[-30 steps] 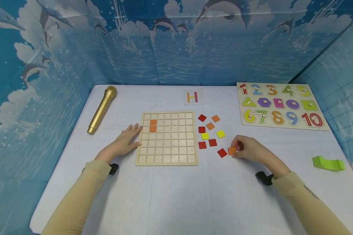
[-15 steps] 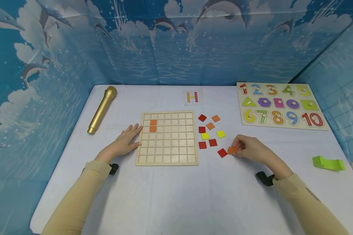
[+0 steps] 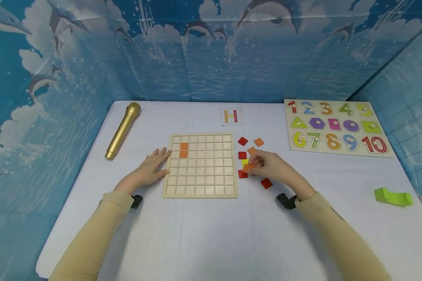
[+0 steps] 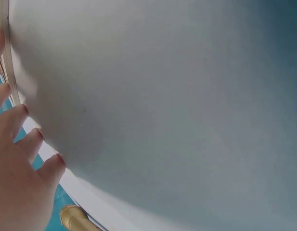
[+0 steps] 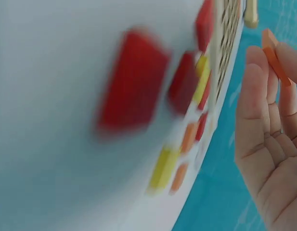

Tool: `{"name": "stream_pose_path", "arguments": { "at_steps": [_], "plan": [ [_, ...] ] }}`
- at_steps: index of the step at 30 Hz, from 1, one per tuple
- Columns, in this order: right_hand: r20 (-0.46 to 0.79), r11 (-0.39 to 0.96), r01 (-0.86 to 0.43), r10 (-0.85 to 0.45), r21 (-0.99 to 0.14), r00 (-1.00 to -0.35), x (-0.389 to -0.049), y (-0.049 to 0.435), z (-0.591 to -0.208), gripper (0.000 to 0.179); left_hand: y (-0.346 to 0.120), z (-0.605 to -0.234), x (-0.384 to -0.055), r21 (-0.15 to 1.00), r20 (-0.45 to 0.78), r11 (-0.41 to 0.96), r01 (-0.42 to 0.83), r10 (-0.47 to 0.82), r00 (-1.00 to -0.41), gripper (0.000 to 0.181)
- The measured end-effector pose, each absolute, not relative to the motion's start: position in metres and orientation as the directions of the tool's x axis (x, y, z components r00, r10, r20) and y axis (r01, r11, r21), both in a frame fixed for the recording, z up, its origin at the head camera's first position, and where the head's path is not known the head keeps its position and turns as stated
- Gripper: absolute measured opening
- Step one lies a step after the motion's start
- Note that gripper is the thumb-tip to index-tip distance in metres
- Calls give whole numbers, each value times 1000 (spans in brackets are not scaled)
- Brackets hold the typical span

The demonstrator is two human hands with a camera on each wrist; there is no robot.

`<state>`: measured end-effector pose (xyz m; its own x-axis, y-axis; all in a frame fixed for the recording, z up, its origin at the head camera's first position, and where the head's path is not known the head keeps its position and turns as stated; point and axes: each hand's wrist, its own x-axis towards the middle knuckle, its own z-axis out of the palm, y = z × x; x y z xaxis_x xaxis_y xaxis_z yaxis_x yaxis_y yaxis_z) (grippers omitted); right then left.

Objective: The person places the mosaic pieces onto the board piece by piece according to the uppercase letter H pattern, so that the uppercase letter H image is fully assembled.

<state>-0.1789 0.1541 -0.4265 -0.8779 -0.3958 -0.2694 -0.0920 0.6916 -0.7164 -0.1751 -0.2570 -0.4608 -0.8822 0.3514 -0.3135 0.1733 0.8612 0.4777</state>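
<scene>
My right hand point(image 3: 272, 167) pinches an orange square tile point(image 3: 247, 168) between thumb and fingers, above the loose tiles beside the board. The right wrist view shows this orange tile point(image 5: 276, 57) edge-on at the fingertips. My left hand point(image 3: 148, 168) lies with fingers spread, fingertips at the left edge of the wooden grid board point(image 3: 199, 194). Two orange tiles point(image 3: 184, 150) sit one below the other in the board's second column. Right of the board lie several red tiles point(image 3: 266, 183), two orange ones point(image 3: 259, 142) and a yellow tile point(image 3: 245, 161), partly hidden by the right hand.
Behind the board lies a small pattern card point(image 3: 233, 116). A gold microphone point(image 3: 124, 130) is at the left. At the back right lies a number-and-shape puzzle board point(image 3: 339, 128), with a green block point(image 3: 393, 197) nearer at the right edge.
My right hand has moved left with the orange tile, from the right of the loose tiles to over them, and now covers some. The left hand stays at the board's edge.
</scene>
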Motion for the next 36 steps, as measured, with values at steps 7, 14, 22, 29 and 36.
{"name": "stream_pose_path", "arguments": {
  "at_steps": [7, 14, 22, 29, 36],
  "plan": [
    [-237, 629, -127, -462, -767, -854, -196, 104, -428, 20, -258, -461, -176, 472, -320, 864, 174, 352, -880, 73],
    [-224, 588, -118, -475, -800, -851, -207, 56, -429, 20, -258, -458, -176, 489, -310, 855, 175, 358, -881, 73],
    [-242, 576, -99, -485, -812, -841, -213, 13, -433, 21, -257, -458, -175, 477, -315, 862, 171, 349, -883, 73],
    [-232, 580, -113, -487, -807, -842, -219, -10, -437, 19, -257, -457, -174, 475, -323, 865, 163, 343, -882, 72],
    [-236, 612, -135, -487, -779, -841, -224, -27, -438, 16, -257, -456, -174, 479, -328, 863, 161, 346, -879, 72]
  ]
}}
